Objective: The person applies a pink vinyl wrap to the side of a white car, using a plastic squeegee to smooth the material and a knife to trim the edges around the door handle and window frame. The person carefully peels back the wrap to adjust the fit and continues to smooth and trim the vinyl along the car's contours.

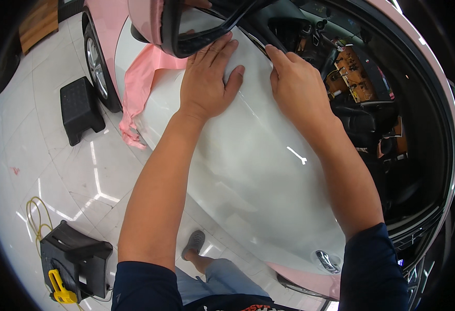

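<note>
My left hand [207, 83] lies on the white car door [238, 171], fingers spread out and thumb apart, just under the side mirror [186, 26]. At the window's lower edge my right hand [300, 88] is closed, its index fingertip against the dark window trim [256, 41]. Whatever its curled fingers may hold is hidden from view. A crumpled sheet of pink film [142, 83] hangs loose at the door's front side, left of my left hand, its upper part reaching toward the mirror. The mirror housing is partly pink.
A black step stool [79, 109] stands on the tiled floor beside the front wheel [97, 62]. Lower left, a black stand [77, 249] carries a yellow tool [61, 287], with a yellow cord nearby. The chrome door handle [327, 262] protrudes at lower right. Dark window glass [419, 135] spans the right.
</note>
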Motion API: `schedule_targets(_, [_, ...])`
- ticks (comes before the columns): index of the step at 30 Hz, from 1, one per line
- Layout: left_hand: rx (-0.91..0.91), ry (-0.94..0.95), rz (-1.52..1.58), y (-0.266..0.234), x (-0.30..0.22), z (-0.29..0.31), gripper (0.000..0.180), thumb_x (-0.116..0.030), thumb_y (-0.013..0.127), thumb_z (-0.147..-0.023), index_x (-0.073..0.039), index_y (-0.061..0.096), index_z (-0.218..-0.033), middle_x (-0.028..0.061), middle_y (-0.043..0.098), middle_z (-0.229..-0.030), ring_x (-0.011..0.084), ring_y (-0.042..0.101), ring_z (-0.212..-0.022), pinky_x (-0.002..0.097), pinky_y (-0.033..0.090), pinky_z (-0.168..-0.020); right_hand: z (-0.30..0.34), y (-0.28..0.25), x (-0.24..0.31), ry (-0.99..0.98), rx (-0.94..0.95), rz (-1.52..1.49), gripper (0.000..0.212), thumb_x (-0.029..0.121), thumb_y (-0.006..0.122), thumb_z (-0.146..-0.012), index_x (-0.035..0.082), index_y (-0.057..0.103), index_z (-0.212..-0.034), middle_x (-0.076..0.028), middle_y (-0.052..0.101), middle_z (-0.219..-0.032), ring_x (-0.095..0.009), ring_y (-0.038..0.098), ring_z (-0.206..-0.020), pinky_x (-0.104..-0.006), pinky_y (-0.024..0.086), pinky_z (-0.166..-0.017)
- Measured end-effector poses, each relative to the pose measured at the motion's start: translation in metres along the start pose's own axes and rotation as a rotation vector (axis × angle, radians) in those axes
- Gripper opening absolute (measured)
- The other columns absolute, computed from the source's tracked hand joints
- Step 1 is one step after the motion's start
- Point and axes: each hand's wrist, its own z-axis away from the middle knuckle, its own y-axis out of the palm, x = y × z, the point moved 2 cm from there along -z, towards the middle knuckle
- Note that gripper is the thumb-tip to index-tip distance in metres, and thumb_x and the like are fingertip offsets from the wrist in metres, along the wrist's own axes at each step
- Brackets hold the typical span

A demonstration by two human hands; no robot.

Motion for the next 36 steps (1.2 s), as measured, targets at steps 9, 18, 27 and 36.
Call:
schedule_targets(9, [0.004,-0.025,0.026,0.000,-0.001,0.002,0.047,-0.022,0.063,-0.092,-0.005,0.059,-0.136,0.0117,0.055,-0.148,0.0300,0.043,-0.142,0.0469,0.028,-0.120,-0.003,-0.008,0.014,0.000,0.080,0.130,0.039,0.004,0.059,-0.088,-0.001,0.061,-0.126,-0.021,0.069,-0.096,-0.041,0.072,-0.081,-0.0466,0.058,-0.070])
schedule_targets(18, [-0.016,-0.013,0.032,-0.002,-0.001,0.002,0.047,-0.022,0.064,-0.092,-0.006,0.059,-0.136,0.0113,0.055,-0.147,0.0301,0.045,-0.140,0.0468,0.028,-0.120,-0.009,-0.013,0.016,-0.005,0.105,0.141,0.029,0.003,0.057,-0.088,0.000,0.062,-0.116,-0.022,0.070,-0.094,-0.042,0.072,-0.083,-0.0476,0.059,-0.072])
schedule_targets(27, [-0.027,-0.006,0.016,-0.003,0.000,0.002,0.048,-0.023,0.065,-0.091,-0.008,0.060,-0.136,0.0091,0.055,-0.147,0.0288,0.046,-0.139,0.0452,0.029,-0.119,-0.010,-0.019,0.020,0.015,0.145,0.157,0.030,0.003,0.057,-0.088,0.001,0.063,-0.118,-0.021,0.070,-0.092,-0.041,0.071,-0.083,-0.0491,0.057,-0.074])
schedule_targets(36, [-0.008,-0.031,0.015,-0.004,-0.002,0.002,0.047,-0.023,0.066,-0.091,-0.007,0.061,-0.135,0.0095,0.056,-0.147,0.0292,0.047,-0.139,0.0457,0.029,-0.119,-0.009,-0.019,0.017,0.032,0.192,0.151,0.036,0.004,0.058,-0.087,0.002,0.063,-0.123,-0.021,0.071,-0.093,-0.042,0.070,-0.083,-0.0493,0.057,-0.074])
